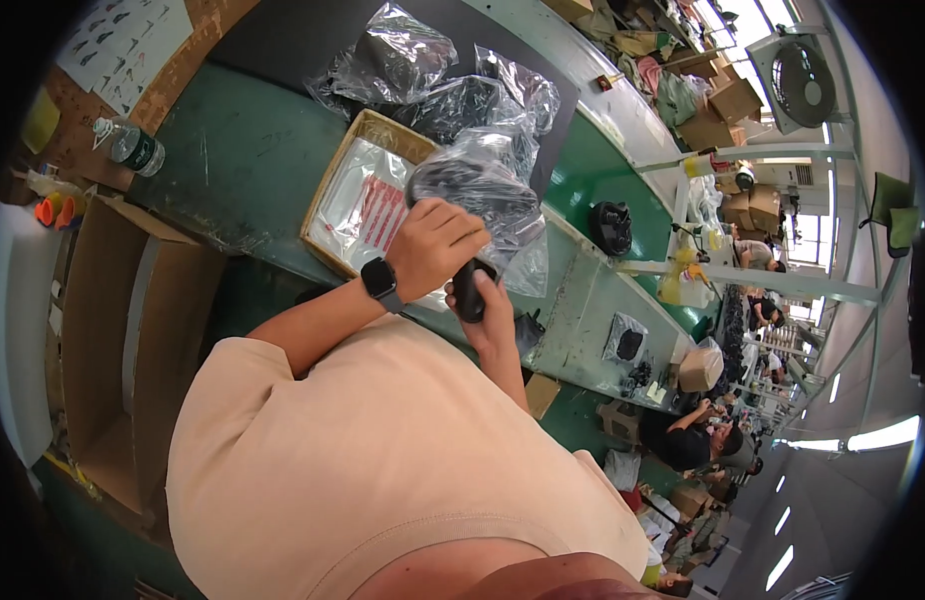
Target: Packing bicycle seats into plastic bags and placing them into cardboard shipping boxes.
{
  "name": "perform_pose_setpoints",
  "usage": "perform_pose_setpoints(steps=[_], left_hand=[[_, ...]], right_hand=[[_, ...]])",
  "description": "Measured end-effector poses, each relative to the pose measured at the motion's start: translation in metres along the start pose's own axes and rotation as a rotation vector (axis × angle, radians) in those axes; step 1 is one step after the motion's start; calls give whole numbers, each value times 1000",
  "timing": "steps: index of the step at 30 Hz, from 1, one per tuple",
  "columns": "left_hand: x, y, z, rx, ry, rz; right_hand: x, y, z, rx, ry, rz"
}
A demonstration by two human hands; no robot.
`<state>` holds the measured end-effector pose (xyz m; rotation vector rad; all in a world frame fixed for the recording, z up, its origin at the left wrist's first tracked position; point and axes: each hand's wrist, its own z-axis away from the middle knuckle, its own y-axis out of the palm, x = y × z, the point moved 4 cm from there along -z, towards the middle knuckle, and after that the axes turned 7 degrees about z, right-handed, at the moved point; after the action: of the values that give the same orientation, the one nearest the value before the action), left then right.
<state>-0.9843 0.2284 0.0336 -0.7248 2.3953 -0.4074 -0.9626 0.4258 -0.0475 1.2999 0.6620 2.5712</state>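
My left hand [433,245], with a dark watch at the wrist, has its fingers curled over a long black object. Clear plastic film [483,195] bunches around and beyond the far part of that object. The fingers of my right hand [493,315] wrap round the smooth, rounded near end of the black object [471,290]. My left hand covers its middle, so I cannot tell its kind. Just left of the hands stands a shallow cardboard box [311,215] with flat clear plastic bags [368,200] bearing red print.
More black things in clear bags [408,55] lie beyond on a dark mat [283,40]. A plastic bottle [133,147] lies at the left, above a tall open carton [108,350]. Another black item [611,228] rests on the green surface at right. A co-worker [688,435] sits farther right.
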Motion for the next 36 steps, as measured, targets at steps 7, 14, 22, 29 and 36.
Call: perform_pose_setpoints(steps=[7,14,22,29,36], left_hand=[[-52,-18,-40,2,199,120],[-57,-63,-18,-109,19,117],[-39,-33,20,160,-467,275],[-16,59,77,386,-677,263],[-12,210,100,896,-696,172]], right_hand=[[8,19,-38,-31,-796,1180],[150,105,-152,-363,-1230,1450],[186,79,-312,-348,-1018,1866],[67,-41,-212,-188,-1049,1313],[-32,-312,-26,-481,-281,789]])
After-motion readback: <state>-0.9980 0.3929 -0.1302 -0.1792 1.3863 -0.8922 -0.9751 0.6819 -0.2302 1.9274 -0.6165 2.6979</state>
